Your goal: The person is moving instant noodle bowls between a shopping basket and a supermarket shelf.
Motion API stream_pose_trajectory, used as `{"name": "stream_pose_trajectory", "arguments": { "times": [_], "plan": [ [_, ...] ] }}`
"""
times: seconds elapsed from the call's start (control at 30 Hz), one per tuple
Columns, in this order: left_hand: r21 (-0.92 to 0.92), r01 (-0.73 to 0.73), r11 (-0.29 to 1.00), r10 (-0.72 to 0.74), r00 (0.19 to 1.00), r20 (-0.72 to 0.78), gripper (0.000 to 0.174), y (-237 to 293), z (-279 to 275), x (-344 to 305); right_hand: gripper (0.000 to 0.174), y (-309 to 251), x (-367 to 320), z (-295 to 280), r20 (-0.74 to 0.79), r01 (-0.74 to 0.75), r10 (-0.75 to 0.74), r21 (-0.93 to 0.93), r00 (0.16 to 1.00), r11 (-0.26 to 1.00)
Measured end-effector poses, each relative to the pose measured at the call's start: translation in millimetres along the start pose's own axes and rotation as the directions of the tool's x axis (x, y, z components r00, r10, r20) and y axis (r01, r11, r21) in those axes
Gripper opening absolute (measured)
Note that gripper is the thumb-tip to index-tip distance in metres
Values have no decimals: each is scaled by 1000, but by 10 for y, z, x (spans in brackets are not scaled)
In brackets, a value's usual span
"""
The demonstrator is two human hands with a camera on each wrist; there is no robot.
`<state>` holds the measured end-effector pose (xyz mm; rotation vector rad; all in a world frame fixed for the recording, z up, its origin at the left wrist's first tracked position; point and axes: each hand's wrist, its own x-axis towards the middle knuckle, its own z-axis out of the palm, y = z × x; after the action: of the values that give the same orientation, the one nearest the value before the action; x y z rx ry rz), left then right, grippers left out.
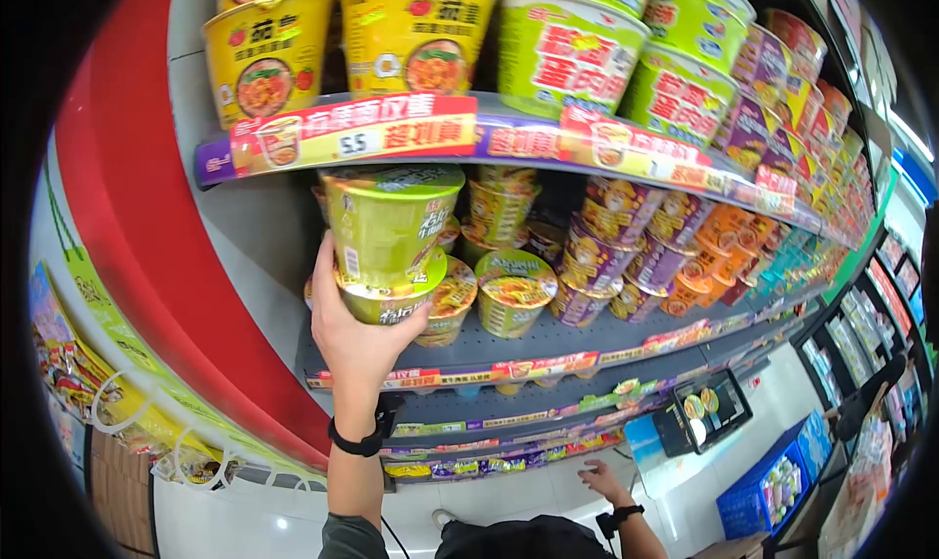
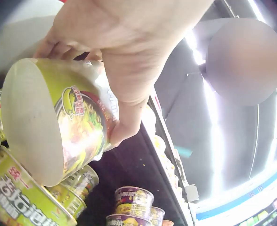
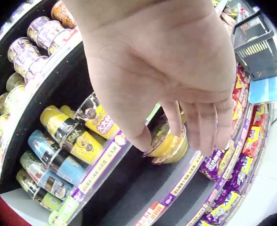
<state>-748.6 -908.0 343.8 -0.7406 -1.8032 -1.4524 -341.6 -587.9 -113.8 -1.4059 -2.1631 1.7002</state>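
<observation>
My left hand reaches up to the second shelf, its fingers and thumb round a green noodle cup. Another green cup stands tilted on top of it, just under the upper shelf edge. In the left wrist view the left hand grips a green cup with a bowl picture, its pale round end facing the camera. My right hand hangs low, away from the shelves and holding nothing; in the right wrist view the right hand has its fingers loosely extended.
Yellow cups and bright green cups line the upper shelf, above its price rail. Right of the gripped cup stand another green cup and purple cups. A dark basket and blue crate are lower right.
</observation>
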Motion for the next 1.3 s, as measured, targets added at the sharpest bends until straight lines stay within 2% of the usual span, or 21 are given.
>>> {"name": "stream_pose_trajectory", "arguments": {
  "times": [0.07,0.1,0.17,0.23,0.33,0.4,0.43,0.47,0.5,0.53,0.57,0.6,0.63,0.67,0.73,0.8,0.87,0.97,1.03,1.13,1.3],
  "plan": [
    [-15,-9,1000,10,1000,20,107,166,26,-139,59,-166,-108,-23,-2,105,-106,-139,994,985],
    [-50,-24,998,25,999,24,108,231,35,-209,59,-330,-206,-55,-14,93,-95,-120,995,988],
    [-136,-7,991,14,999,49,109,400,56,-386,58,-779,-542,-119,84,286,-278,-93,957,954],
    [-197,-24,980,43,995,94,112,592,78,-599,58,-1186,-857,-210,64,386,-384,-29,921,922],
    [-228,-45,973,97,969,227,113,866,113,-1034,64,-1698,-1425,-445,85,534,-569,257,818,805],
    [-350,317,881,-106,855,508,112,1520,338,-1606,79,-1913,-2057,-930,78,567,-689,506,721,650],
    [-437,284,853,11,829,559,112,1571,482,-1990,88,-2025,-2314,-1146,20,583,-773,644,634,495],
    [-516,263,815,94,819,566,113,1514,592,-2340,88,-1982,-2347,-1261,9,580,-767,648,642,494],
    [-473,295,830,109,746,657,107,1597,629,-2475,95,-1973,-2364,-1264,23,566,-773,667,635,484],
    [-395,531,749,86,514,853,99,1614,661,-2483,102,-1973,-2389,-1280,35,552,-779,686,626,475],
    [-385,807,448,56,404,913,89,1842,758,-2684,105,-1908,-2508,-1360,-31,559,-761,698,648,448],
    [-354,820,449,73,361,930,89,1950,875,-2907,107,-1793,-2655,-1480,-97,568,-739,707,667,421],
    [-453,538,710,187,476,859,102,1984,1043,-3165,106,-1412,-2566,-1544,-90,542,-690,694,718,473],
    [-508,168,845,350,545,762,115,2033,1209,-3388,101,-1068,-2506,-1615,-81,515,-644,681,760,521],
    [-538,219,814,380,501,778,116,2223,1451,-3732,88,-724,-2644,-1824,-77,359,-524,811,848,461],
    [-559,268,785,410,453,792,117,2418,1656,-3932,82,-409,-2786,-2014,-116,368,-479,799,870,476],
    [-603,142,785,519,381,766,115,2642,1888,-4075,76,-130,-2860,-2216,-154,369,-425,790,892,489],
    [-643,99,760,605,257,754,106,2910,2339,-4295,64,231,-2884,-2506,-220,296,-215,845,951,445],
    [-674,90,733,659,150,737,97,3102,2704,-4432,63,380,-2891,-2723,-249,283,-135,867,959,410],
    [-729,151,667,727,80,682,95,3397,3379,-4703,61,626,-2806,-3176,-287,288,-57,897,956,336],
    [-725,223,652,732,62,678,89,3843,4680,-5230,58,1216,-2501,-3944,-442,388,146,874,885,293]
  ]
}}
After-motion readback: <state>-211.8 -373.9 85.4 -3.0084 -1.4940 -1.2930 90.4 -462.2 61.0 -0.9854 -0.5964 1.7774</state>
